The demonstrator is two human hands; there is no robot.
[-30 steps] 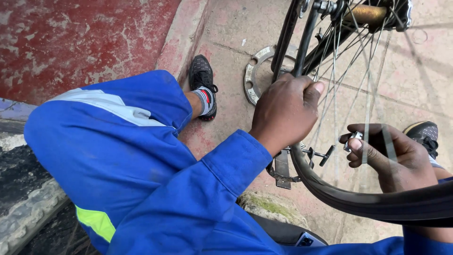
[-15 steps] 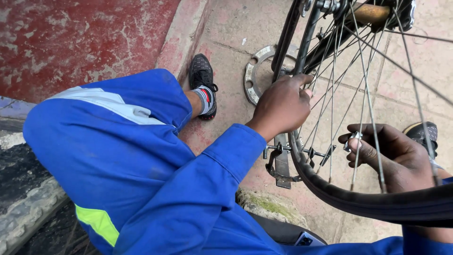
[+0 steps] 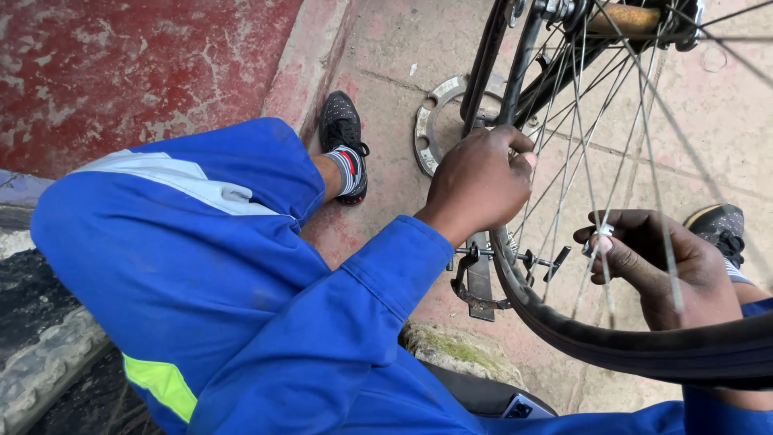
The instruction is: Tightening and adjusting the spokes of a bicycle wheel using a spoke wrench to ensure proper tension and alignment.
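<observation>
Your left hand (image 3: 479, 184) grips the wheel rim (image 3: 515, 278) (tyre edge-on); right-hand fingers (image 3: 624, 258) pinch a spoke (image 3: 600, 242) just beside.

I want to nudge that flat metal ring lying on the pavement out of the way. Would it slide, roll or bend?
The metal ring lies flat on the concrete, so it would likely slide with a scrape rather than roll. It looks like rigid plate with cut-outs, probably stiff and fairly heavy for its size. Part of it is hidden behind the bicycle frame, which may block a push.
</observation>
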